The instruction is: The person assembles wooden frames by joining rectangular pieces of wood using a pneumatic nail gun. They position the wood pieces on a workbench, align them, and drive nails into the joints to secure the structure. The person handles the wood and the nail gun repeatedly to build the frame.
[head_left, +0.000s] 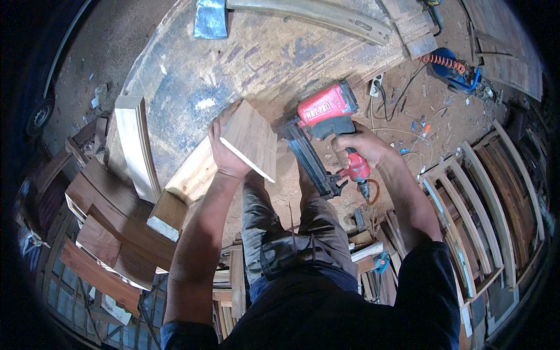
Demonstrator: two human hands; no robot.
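Note:
My left hand [226, 153] is closed around the edge of a short wooden board [252, 133], which is tilted above the near edge of the worktable. A longer pale plank [195, 174] lies beside that hand, partly hidden by my wrist. In my right hand [363, 146] is a red and black nail gun [328, 111], my fingers wrapped round its grip. Its dark magazine [307, 160] slants down toward my legs, and an orange air hose [374, 192] joins the handle's end. The gun's nose is close to the board's right side; whether they touch I cannot tell.
The worn worktable [181, 76] carries a moulded wood block [137, 146], a curved wooden piece [315, 14] and a blue-grey blocky object [210, 20]. Brown boards [111, 216] are stacked left. Slatted wooden frames [475, 216] stand right. A power socket [377, 84] and cords lie beyond the gun.

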